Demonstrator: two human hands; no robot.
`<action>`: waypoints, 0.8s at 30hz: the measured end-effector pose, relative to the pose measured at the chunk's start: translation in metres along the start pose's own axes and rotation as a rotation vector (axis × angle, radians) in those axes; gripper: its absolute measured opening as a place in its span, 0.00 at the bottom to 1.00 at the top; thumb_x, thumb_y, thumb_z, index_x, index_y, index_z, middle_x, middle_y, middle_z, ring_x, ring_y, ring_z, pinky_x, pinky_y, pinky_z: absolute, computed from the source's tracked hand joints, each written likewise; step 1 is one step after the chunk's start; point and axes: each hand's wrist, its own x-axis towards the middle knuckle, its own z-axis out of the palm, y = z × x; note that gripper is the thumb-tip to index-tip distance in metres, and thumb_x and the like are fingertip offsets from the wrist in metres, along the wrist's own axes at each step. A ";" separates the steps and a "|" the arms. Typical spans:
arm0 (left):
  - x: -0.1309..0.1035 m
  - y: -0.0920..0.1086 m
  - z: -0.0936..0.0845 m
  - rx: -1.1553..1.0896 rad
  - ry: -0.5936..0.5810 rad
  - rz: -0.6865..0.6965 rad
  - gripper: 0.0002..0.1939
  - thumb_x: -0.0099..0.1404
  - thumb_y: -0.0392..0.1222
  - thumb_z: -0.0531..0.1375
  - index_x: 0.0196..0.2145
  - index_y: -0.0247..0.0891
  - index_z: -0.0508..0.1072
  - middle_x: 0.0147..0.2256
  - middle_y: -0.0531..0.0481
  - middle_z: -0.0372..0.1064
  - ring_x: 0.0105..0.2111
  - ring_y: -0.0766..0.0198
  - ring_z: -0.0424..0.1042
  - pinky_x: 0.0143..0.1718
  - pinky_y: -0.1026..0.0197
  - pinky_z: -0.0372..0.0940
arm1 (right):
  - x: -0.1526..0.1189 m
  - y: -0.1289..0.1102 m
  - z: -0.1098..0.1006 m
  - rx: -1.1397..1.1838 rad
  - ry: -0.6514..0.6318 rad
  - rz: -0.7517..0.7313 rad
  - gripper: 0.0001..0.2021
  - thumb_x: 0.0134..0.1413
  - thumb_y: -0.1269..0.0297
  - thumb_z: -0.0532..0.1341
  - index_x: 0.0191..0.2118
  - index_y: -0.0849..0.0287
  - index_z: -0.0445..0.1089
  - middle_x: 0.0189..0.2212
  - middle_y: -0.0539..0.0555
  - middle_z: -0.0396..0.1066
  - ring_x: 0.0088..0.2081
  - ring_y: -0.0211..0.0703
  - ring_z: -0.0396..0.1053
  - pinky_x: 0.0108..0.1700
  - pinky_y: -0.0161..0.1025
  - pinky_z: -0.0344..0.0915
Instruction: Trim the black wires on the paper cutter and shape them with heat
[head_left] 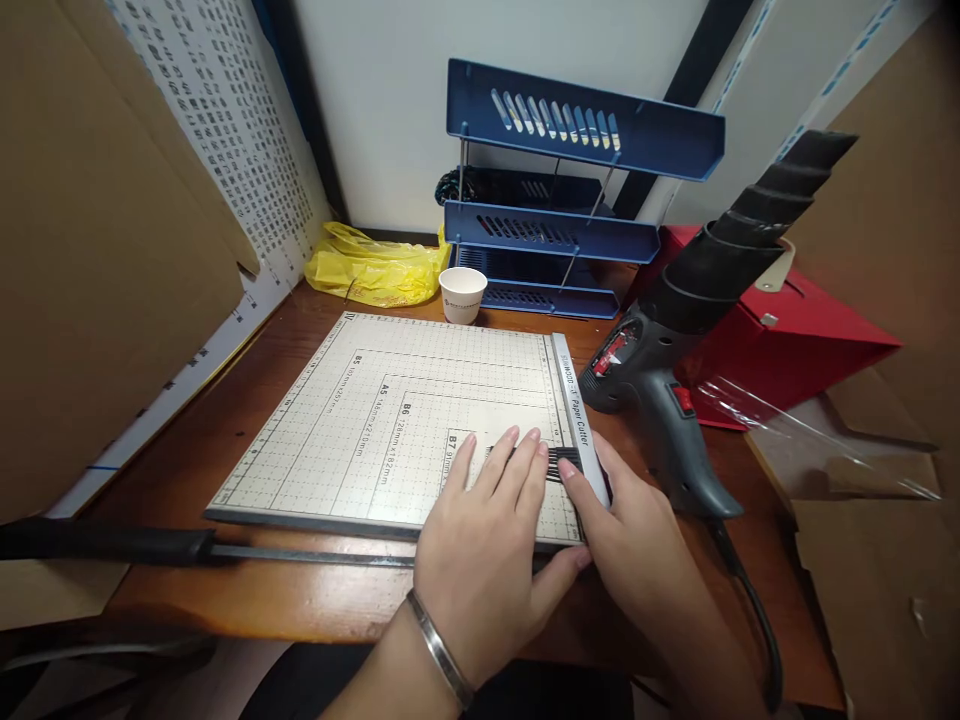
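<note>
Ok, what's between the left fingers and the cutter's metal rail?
Thin black strips, partly covered by the right thumb, as the head view shows.

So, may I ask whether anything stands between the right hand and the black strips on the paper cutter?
Nothing visible stands between the thumb of the right hand and the black strips; the thumb is right at them. The silver rail only runs between that thumb and the same hand's fingers.
</note>
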 end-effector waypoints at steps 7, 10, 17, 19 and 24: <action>0.000 0.001 0.000 0.009 0.005 -0.011 0.35 0.72 0.59 0.43 0.67 0.33 0.54 0.68 0.47 0.46 0.68 0.53 0.47 0.67 0.40 0.46 | -0.002 0.001 0.002 -0.035 0.027 -0.033 0.22 0.65 0.54 0.48 0.59 0.54 0.65 0.49 0.59 0.72 0.50 0.55 0.69 0.52 0.49 0.62; 0.001 0.001 -0.001 0.010 0.013 -0.014 0.35 0.73 0.59 0.43 0.67 0.33 0.55 0.68 0.47 0.46 0.68 0.53 0.48 0.67 0.40 0.46 | -0.002 0.001 0.002 -0.034 0.023 -0.039 0.23 0.64 0.54 0.49 0.60 0.55 0.64 0.47 0.59 0.73 0.48 0.55 0.70 0.52 0.49 0.62; 0.002 0.001 -0.001 0.017 0.000 -0.004 0.35 0.73 0.59 0.41 0.67 0.33 0.55 0.68 0.47 0.46 0.68 0.53 0.48 0.67 0.41 0.46 | -0.001 0.002 0.002 -0.044 0.032 -0.055 0.23 0.65 0.56 0.49 0.61 0.54 0.63 0.48 0.59 0.73 0.49 0.55 0.69 0.53 0.50 0.61; 0.002 0.001 -0.002 0.016 -0.003 -0.004 0.35 0.73 0.59 0.41 0.67 0.33 0.55 0.68 0.47 0.46 0.68 0.53 0.48 0.67 0.41 0.46 | -0.001 0.002 0.002 -0.038 0.028 -0.063 0.23 0.65 0.56 0.49 0.61 0.53 0.63 0.49 0.58 0.72 0.50 0.55 0.68 0.54 0.50 0.61; 0.001 0.001 -0.001 0.012 -0.003 -0.009 0.35 0.73 0.59 0.41 0.67 0.32 0.54 0.68 0.47 0.45 0.68 0.53 0.47 0.67 0.41 0.46 | -0.001 0.004 0.003 -0.043 0.048 -0.058 0.23 0.65 0.56 0.48 0.60 0.55 0.65 0.49 0.59 0.72 0.50 0.55 0.68 0.54 0.50 0.61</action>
